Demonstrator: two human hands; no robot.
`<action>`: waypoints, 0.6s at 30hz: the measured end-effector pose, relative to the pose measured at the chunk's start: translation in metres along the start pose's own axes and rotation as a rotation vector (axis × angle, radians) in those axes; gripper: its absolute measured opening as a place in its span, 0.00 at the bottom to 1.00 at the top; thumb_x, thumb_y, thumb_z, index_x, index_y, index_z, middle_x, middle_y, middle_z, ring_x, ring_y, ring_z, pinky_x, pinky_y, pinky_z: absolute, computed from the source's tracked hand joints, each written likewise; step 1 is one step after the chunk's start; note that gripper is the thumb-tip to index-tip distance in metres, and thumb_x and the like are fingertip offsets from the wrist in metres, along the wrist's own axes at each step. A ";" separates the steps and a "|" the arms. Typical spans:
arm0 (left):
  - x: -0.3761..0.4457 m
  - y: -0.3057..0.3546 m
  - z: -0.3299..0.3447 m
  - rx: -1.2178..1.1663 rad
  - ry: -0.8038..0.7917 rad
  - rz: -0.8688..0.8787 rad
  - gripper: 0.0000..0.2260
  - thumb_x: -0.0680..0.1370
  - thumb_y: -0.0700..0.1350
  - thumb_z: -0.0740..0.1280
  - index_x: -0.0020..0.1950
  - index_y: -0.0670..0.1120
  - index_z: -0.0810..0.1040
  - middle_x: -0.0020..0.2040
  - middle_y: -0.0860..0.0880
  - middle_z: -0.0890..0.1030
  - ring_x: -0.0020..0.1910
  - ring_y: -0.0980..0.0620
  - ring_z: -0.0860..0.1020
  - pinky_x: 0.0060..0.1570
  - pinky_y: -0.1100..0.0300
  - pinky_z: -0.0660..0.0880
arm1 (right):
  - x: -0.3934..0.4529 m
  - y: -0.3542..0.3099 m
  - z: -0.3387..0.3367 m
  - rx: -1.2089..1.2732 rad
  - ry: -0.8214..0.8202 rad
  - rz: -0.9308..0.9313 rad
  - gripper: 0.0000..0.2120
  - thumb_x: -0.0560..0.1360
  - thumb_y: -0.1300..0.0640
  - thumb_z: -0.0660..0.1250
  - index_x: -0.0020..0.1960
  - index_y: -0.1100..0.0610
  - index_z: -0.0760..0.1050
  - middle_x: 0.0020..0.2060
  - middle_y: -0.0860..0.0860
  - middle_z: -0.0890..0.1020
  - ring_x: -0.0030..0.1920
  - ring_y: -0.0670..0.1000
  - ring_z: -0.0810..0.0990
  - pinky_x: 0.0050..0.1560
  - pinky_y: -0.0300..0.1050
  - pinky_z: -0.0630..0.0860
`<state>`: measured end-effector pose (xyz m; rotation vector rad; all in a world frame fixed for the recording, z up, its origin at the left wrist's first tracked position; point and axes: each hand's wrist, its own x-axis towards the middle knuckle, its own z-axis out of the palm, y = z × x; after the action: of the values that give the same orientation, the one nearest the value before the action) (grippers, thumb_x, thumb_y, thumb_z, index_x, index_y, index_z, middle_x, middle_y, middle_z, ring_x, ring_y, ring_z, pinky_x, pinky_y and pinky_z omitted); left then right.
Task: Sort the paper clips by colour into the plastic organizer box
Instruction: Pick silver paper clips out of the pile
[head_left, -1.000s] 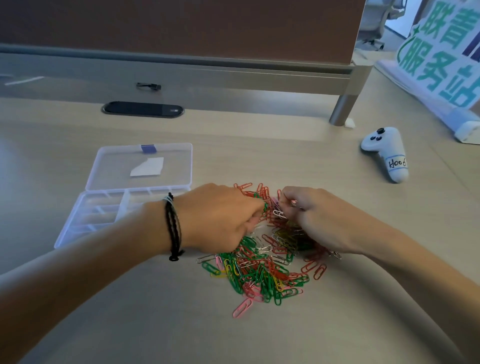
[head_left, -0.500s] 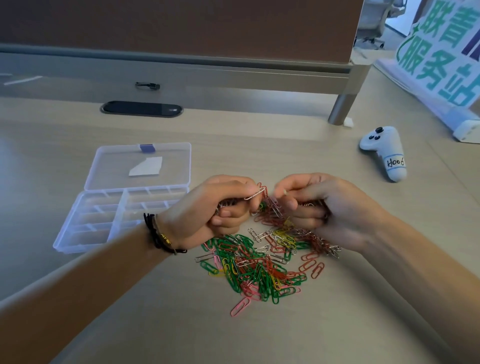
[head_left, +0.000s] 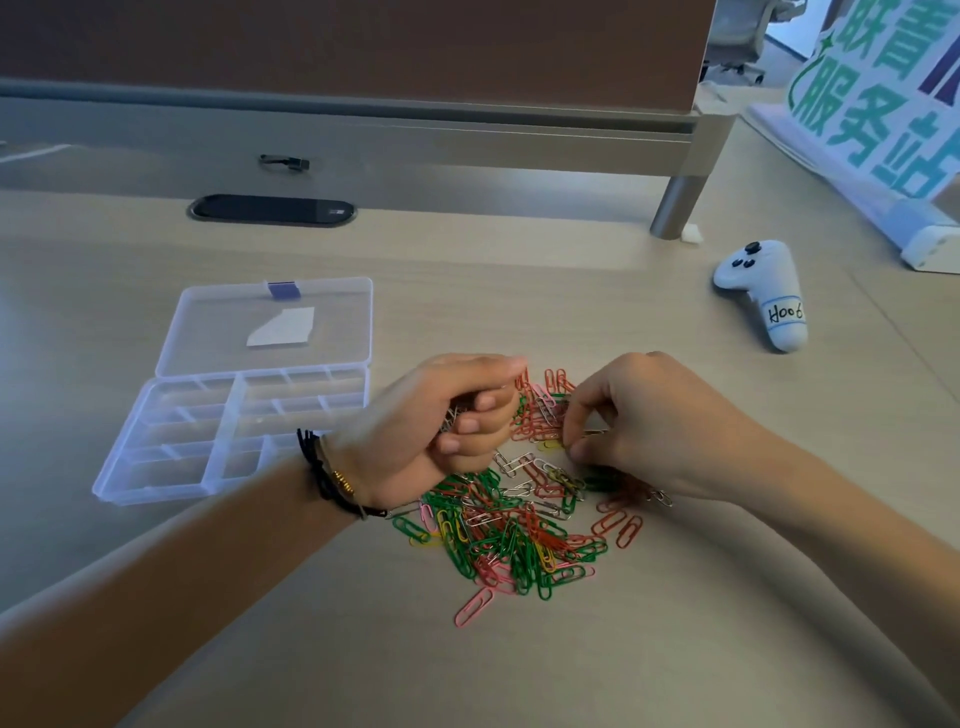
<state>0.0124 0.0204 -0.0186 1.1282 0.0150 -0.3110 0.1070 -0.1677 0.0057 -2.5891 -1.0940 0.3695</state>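
Note:
A pile of paper clips (head_left: 519, 525) in green, red, pink, yellow and silver lies on the desk in front of me. My left hand (head_left: 447, 421) is curled into a fist at the pile's far left, with several silver clips held inside it. My right hand (head_left: 639, 421) rests on the pile's far right, its fingertips pinching down at a clip among the red ones. The clear plastic organizer box (head_left: 156, 483) lies open to the left, lid folded back, and its compartments look empty.
A white controller (head_left: 763, 291) with a handwritten label lies at the right. A black oval cable port (head_left: 270, 210) sits at the back of the desk (head_left: 675, 649), below a partition on a metal leg (head_left: 675, 205). A green-lettered banner (head_left: 878, 98) stands far right.
My left hand has stayed closed on silver clips and shifted slightly left. My right hand has dropped from its raised pinch back down onto the pile.

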 end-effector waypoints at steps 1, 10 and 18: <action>0.001 0.001 -0.001 -0.007 0.003 -0.020 0.16 0.80 0.48 0.62 0.34 0.46 0.66 0.27 0.51 0.60 0.22 0.58 0.56 0.20 0.66 0.52 | -0.001 -0.001 -0.002 -0.025 0.017 -0.002 0.05 0.66 0.52 0.78 0.35 0.45 0.82 0.25 0.43 0.73 0.30 0.42 0.72 0.31 0.37 0.64; 0.005 0.021 -0.006 0.395 0.250 -0.132 0.22 0.82 0.53 0.59 0.30 0.46 0.65 0.29 0.46 0.68 0.20 0.55 0.58 0.22 0.64 0.51 | -0.008 -0.036 -0.002 -0.415 0.023 -0.144 0.11 0.73 0.49 0.67 0.52 0.53 0.80 0.45 0.55 0.78 0.50 0.60 0.80 0.41 0.45 0.72; 0.004 0.000 -0.002 1.469 0.523 0.199 0.09 0.72 0.58 0.72 0.38 0.55 0.79 0.22 0.58 0.70 0.25 0.60 0.66 0.30 0.60 0.63 | -0.002 -0.052 -0.005 -0.619 -0.080 -0.231 0.05 0.75 0.55 0.65 0.43 0.52 0.69 0.44 0.49 0.71 0.53 0.60 0.80 0.41 0.47 0.66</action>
<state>0.0166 0.0211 -0.0203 2.6225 0.1535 0.2498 0.0737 -0.1359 0.0301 -2.9214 -1.7432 0.0824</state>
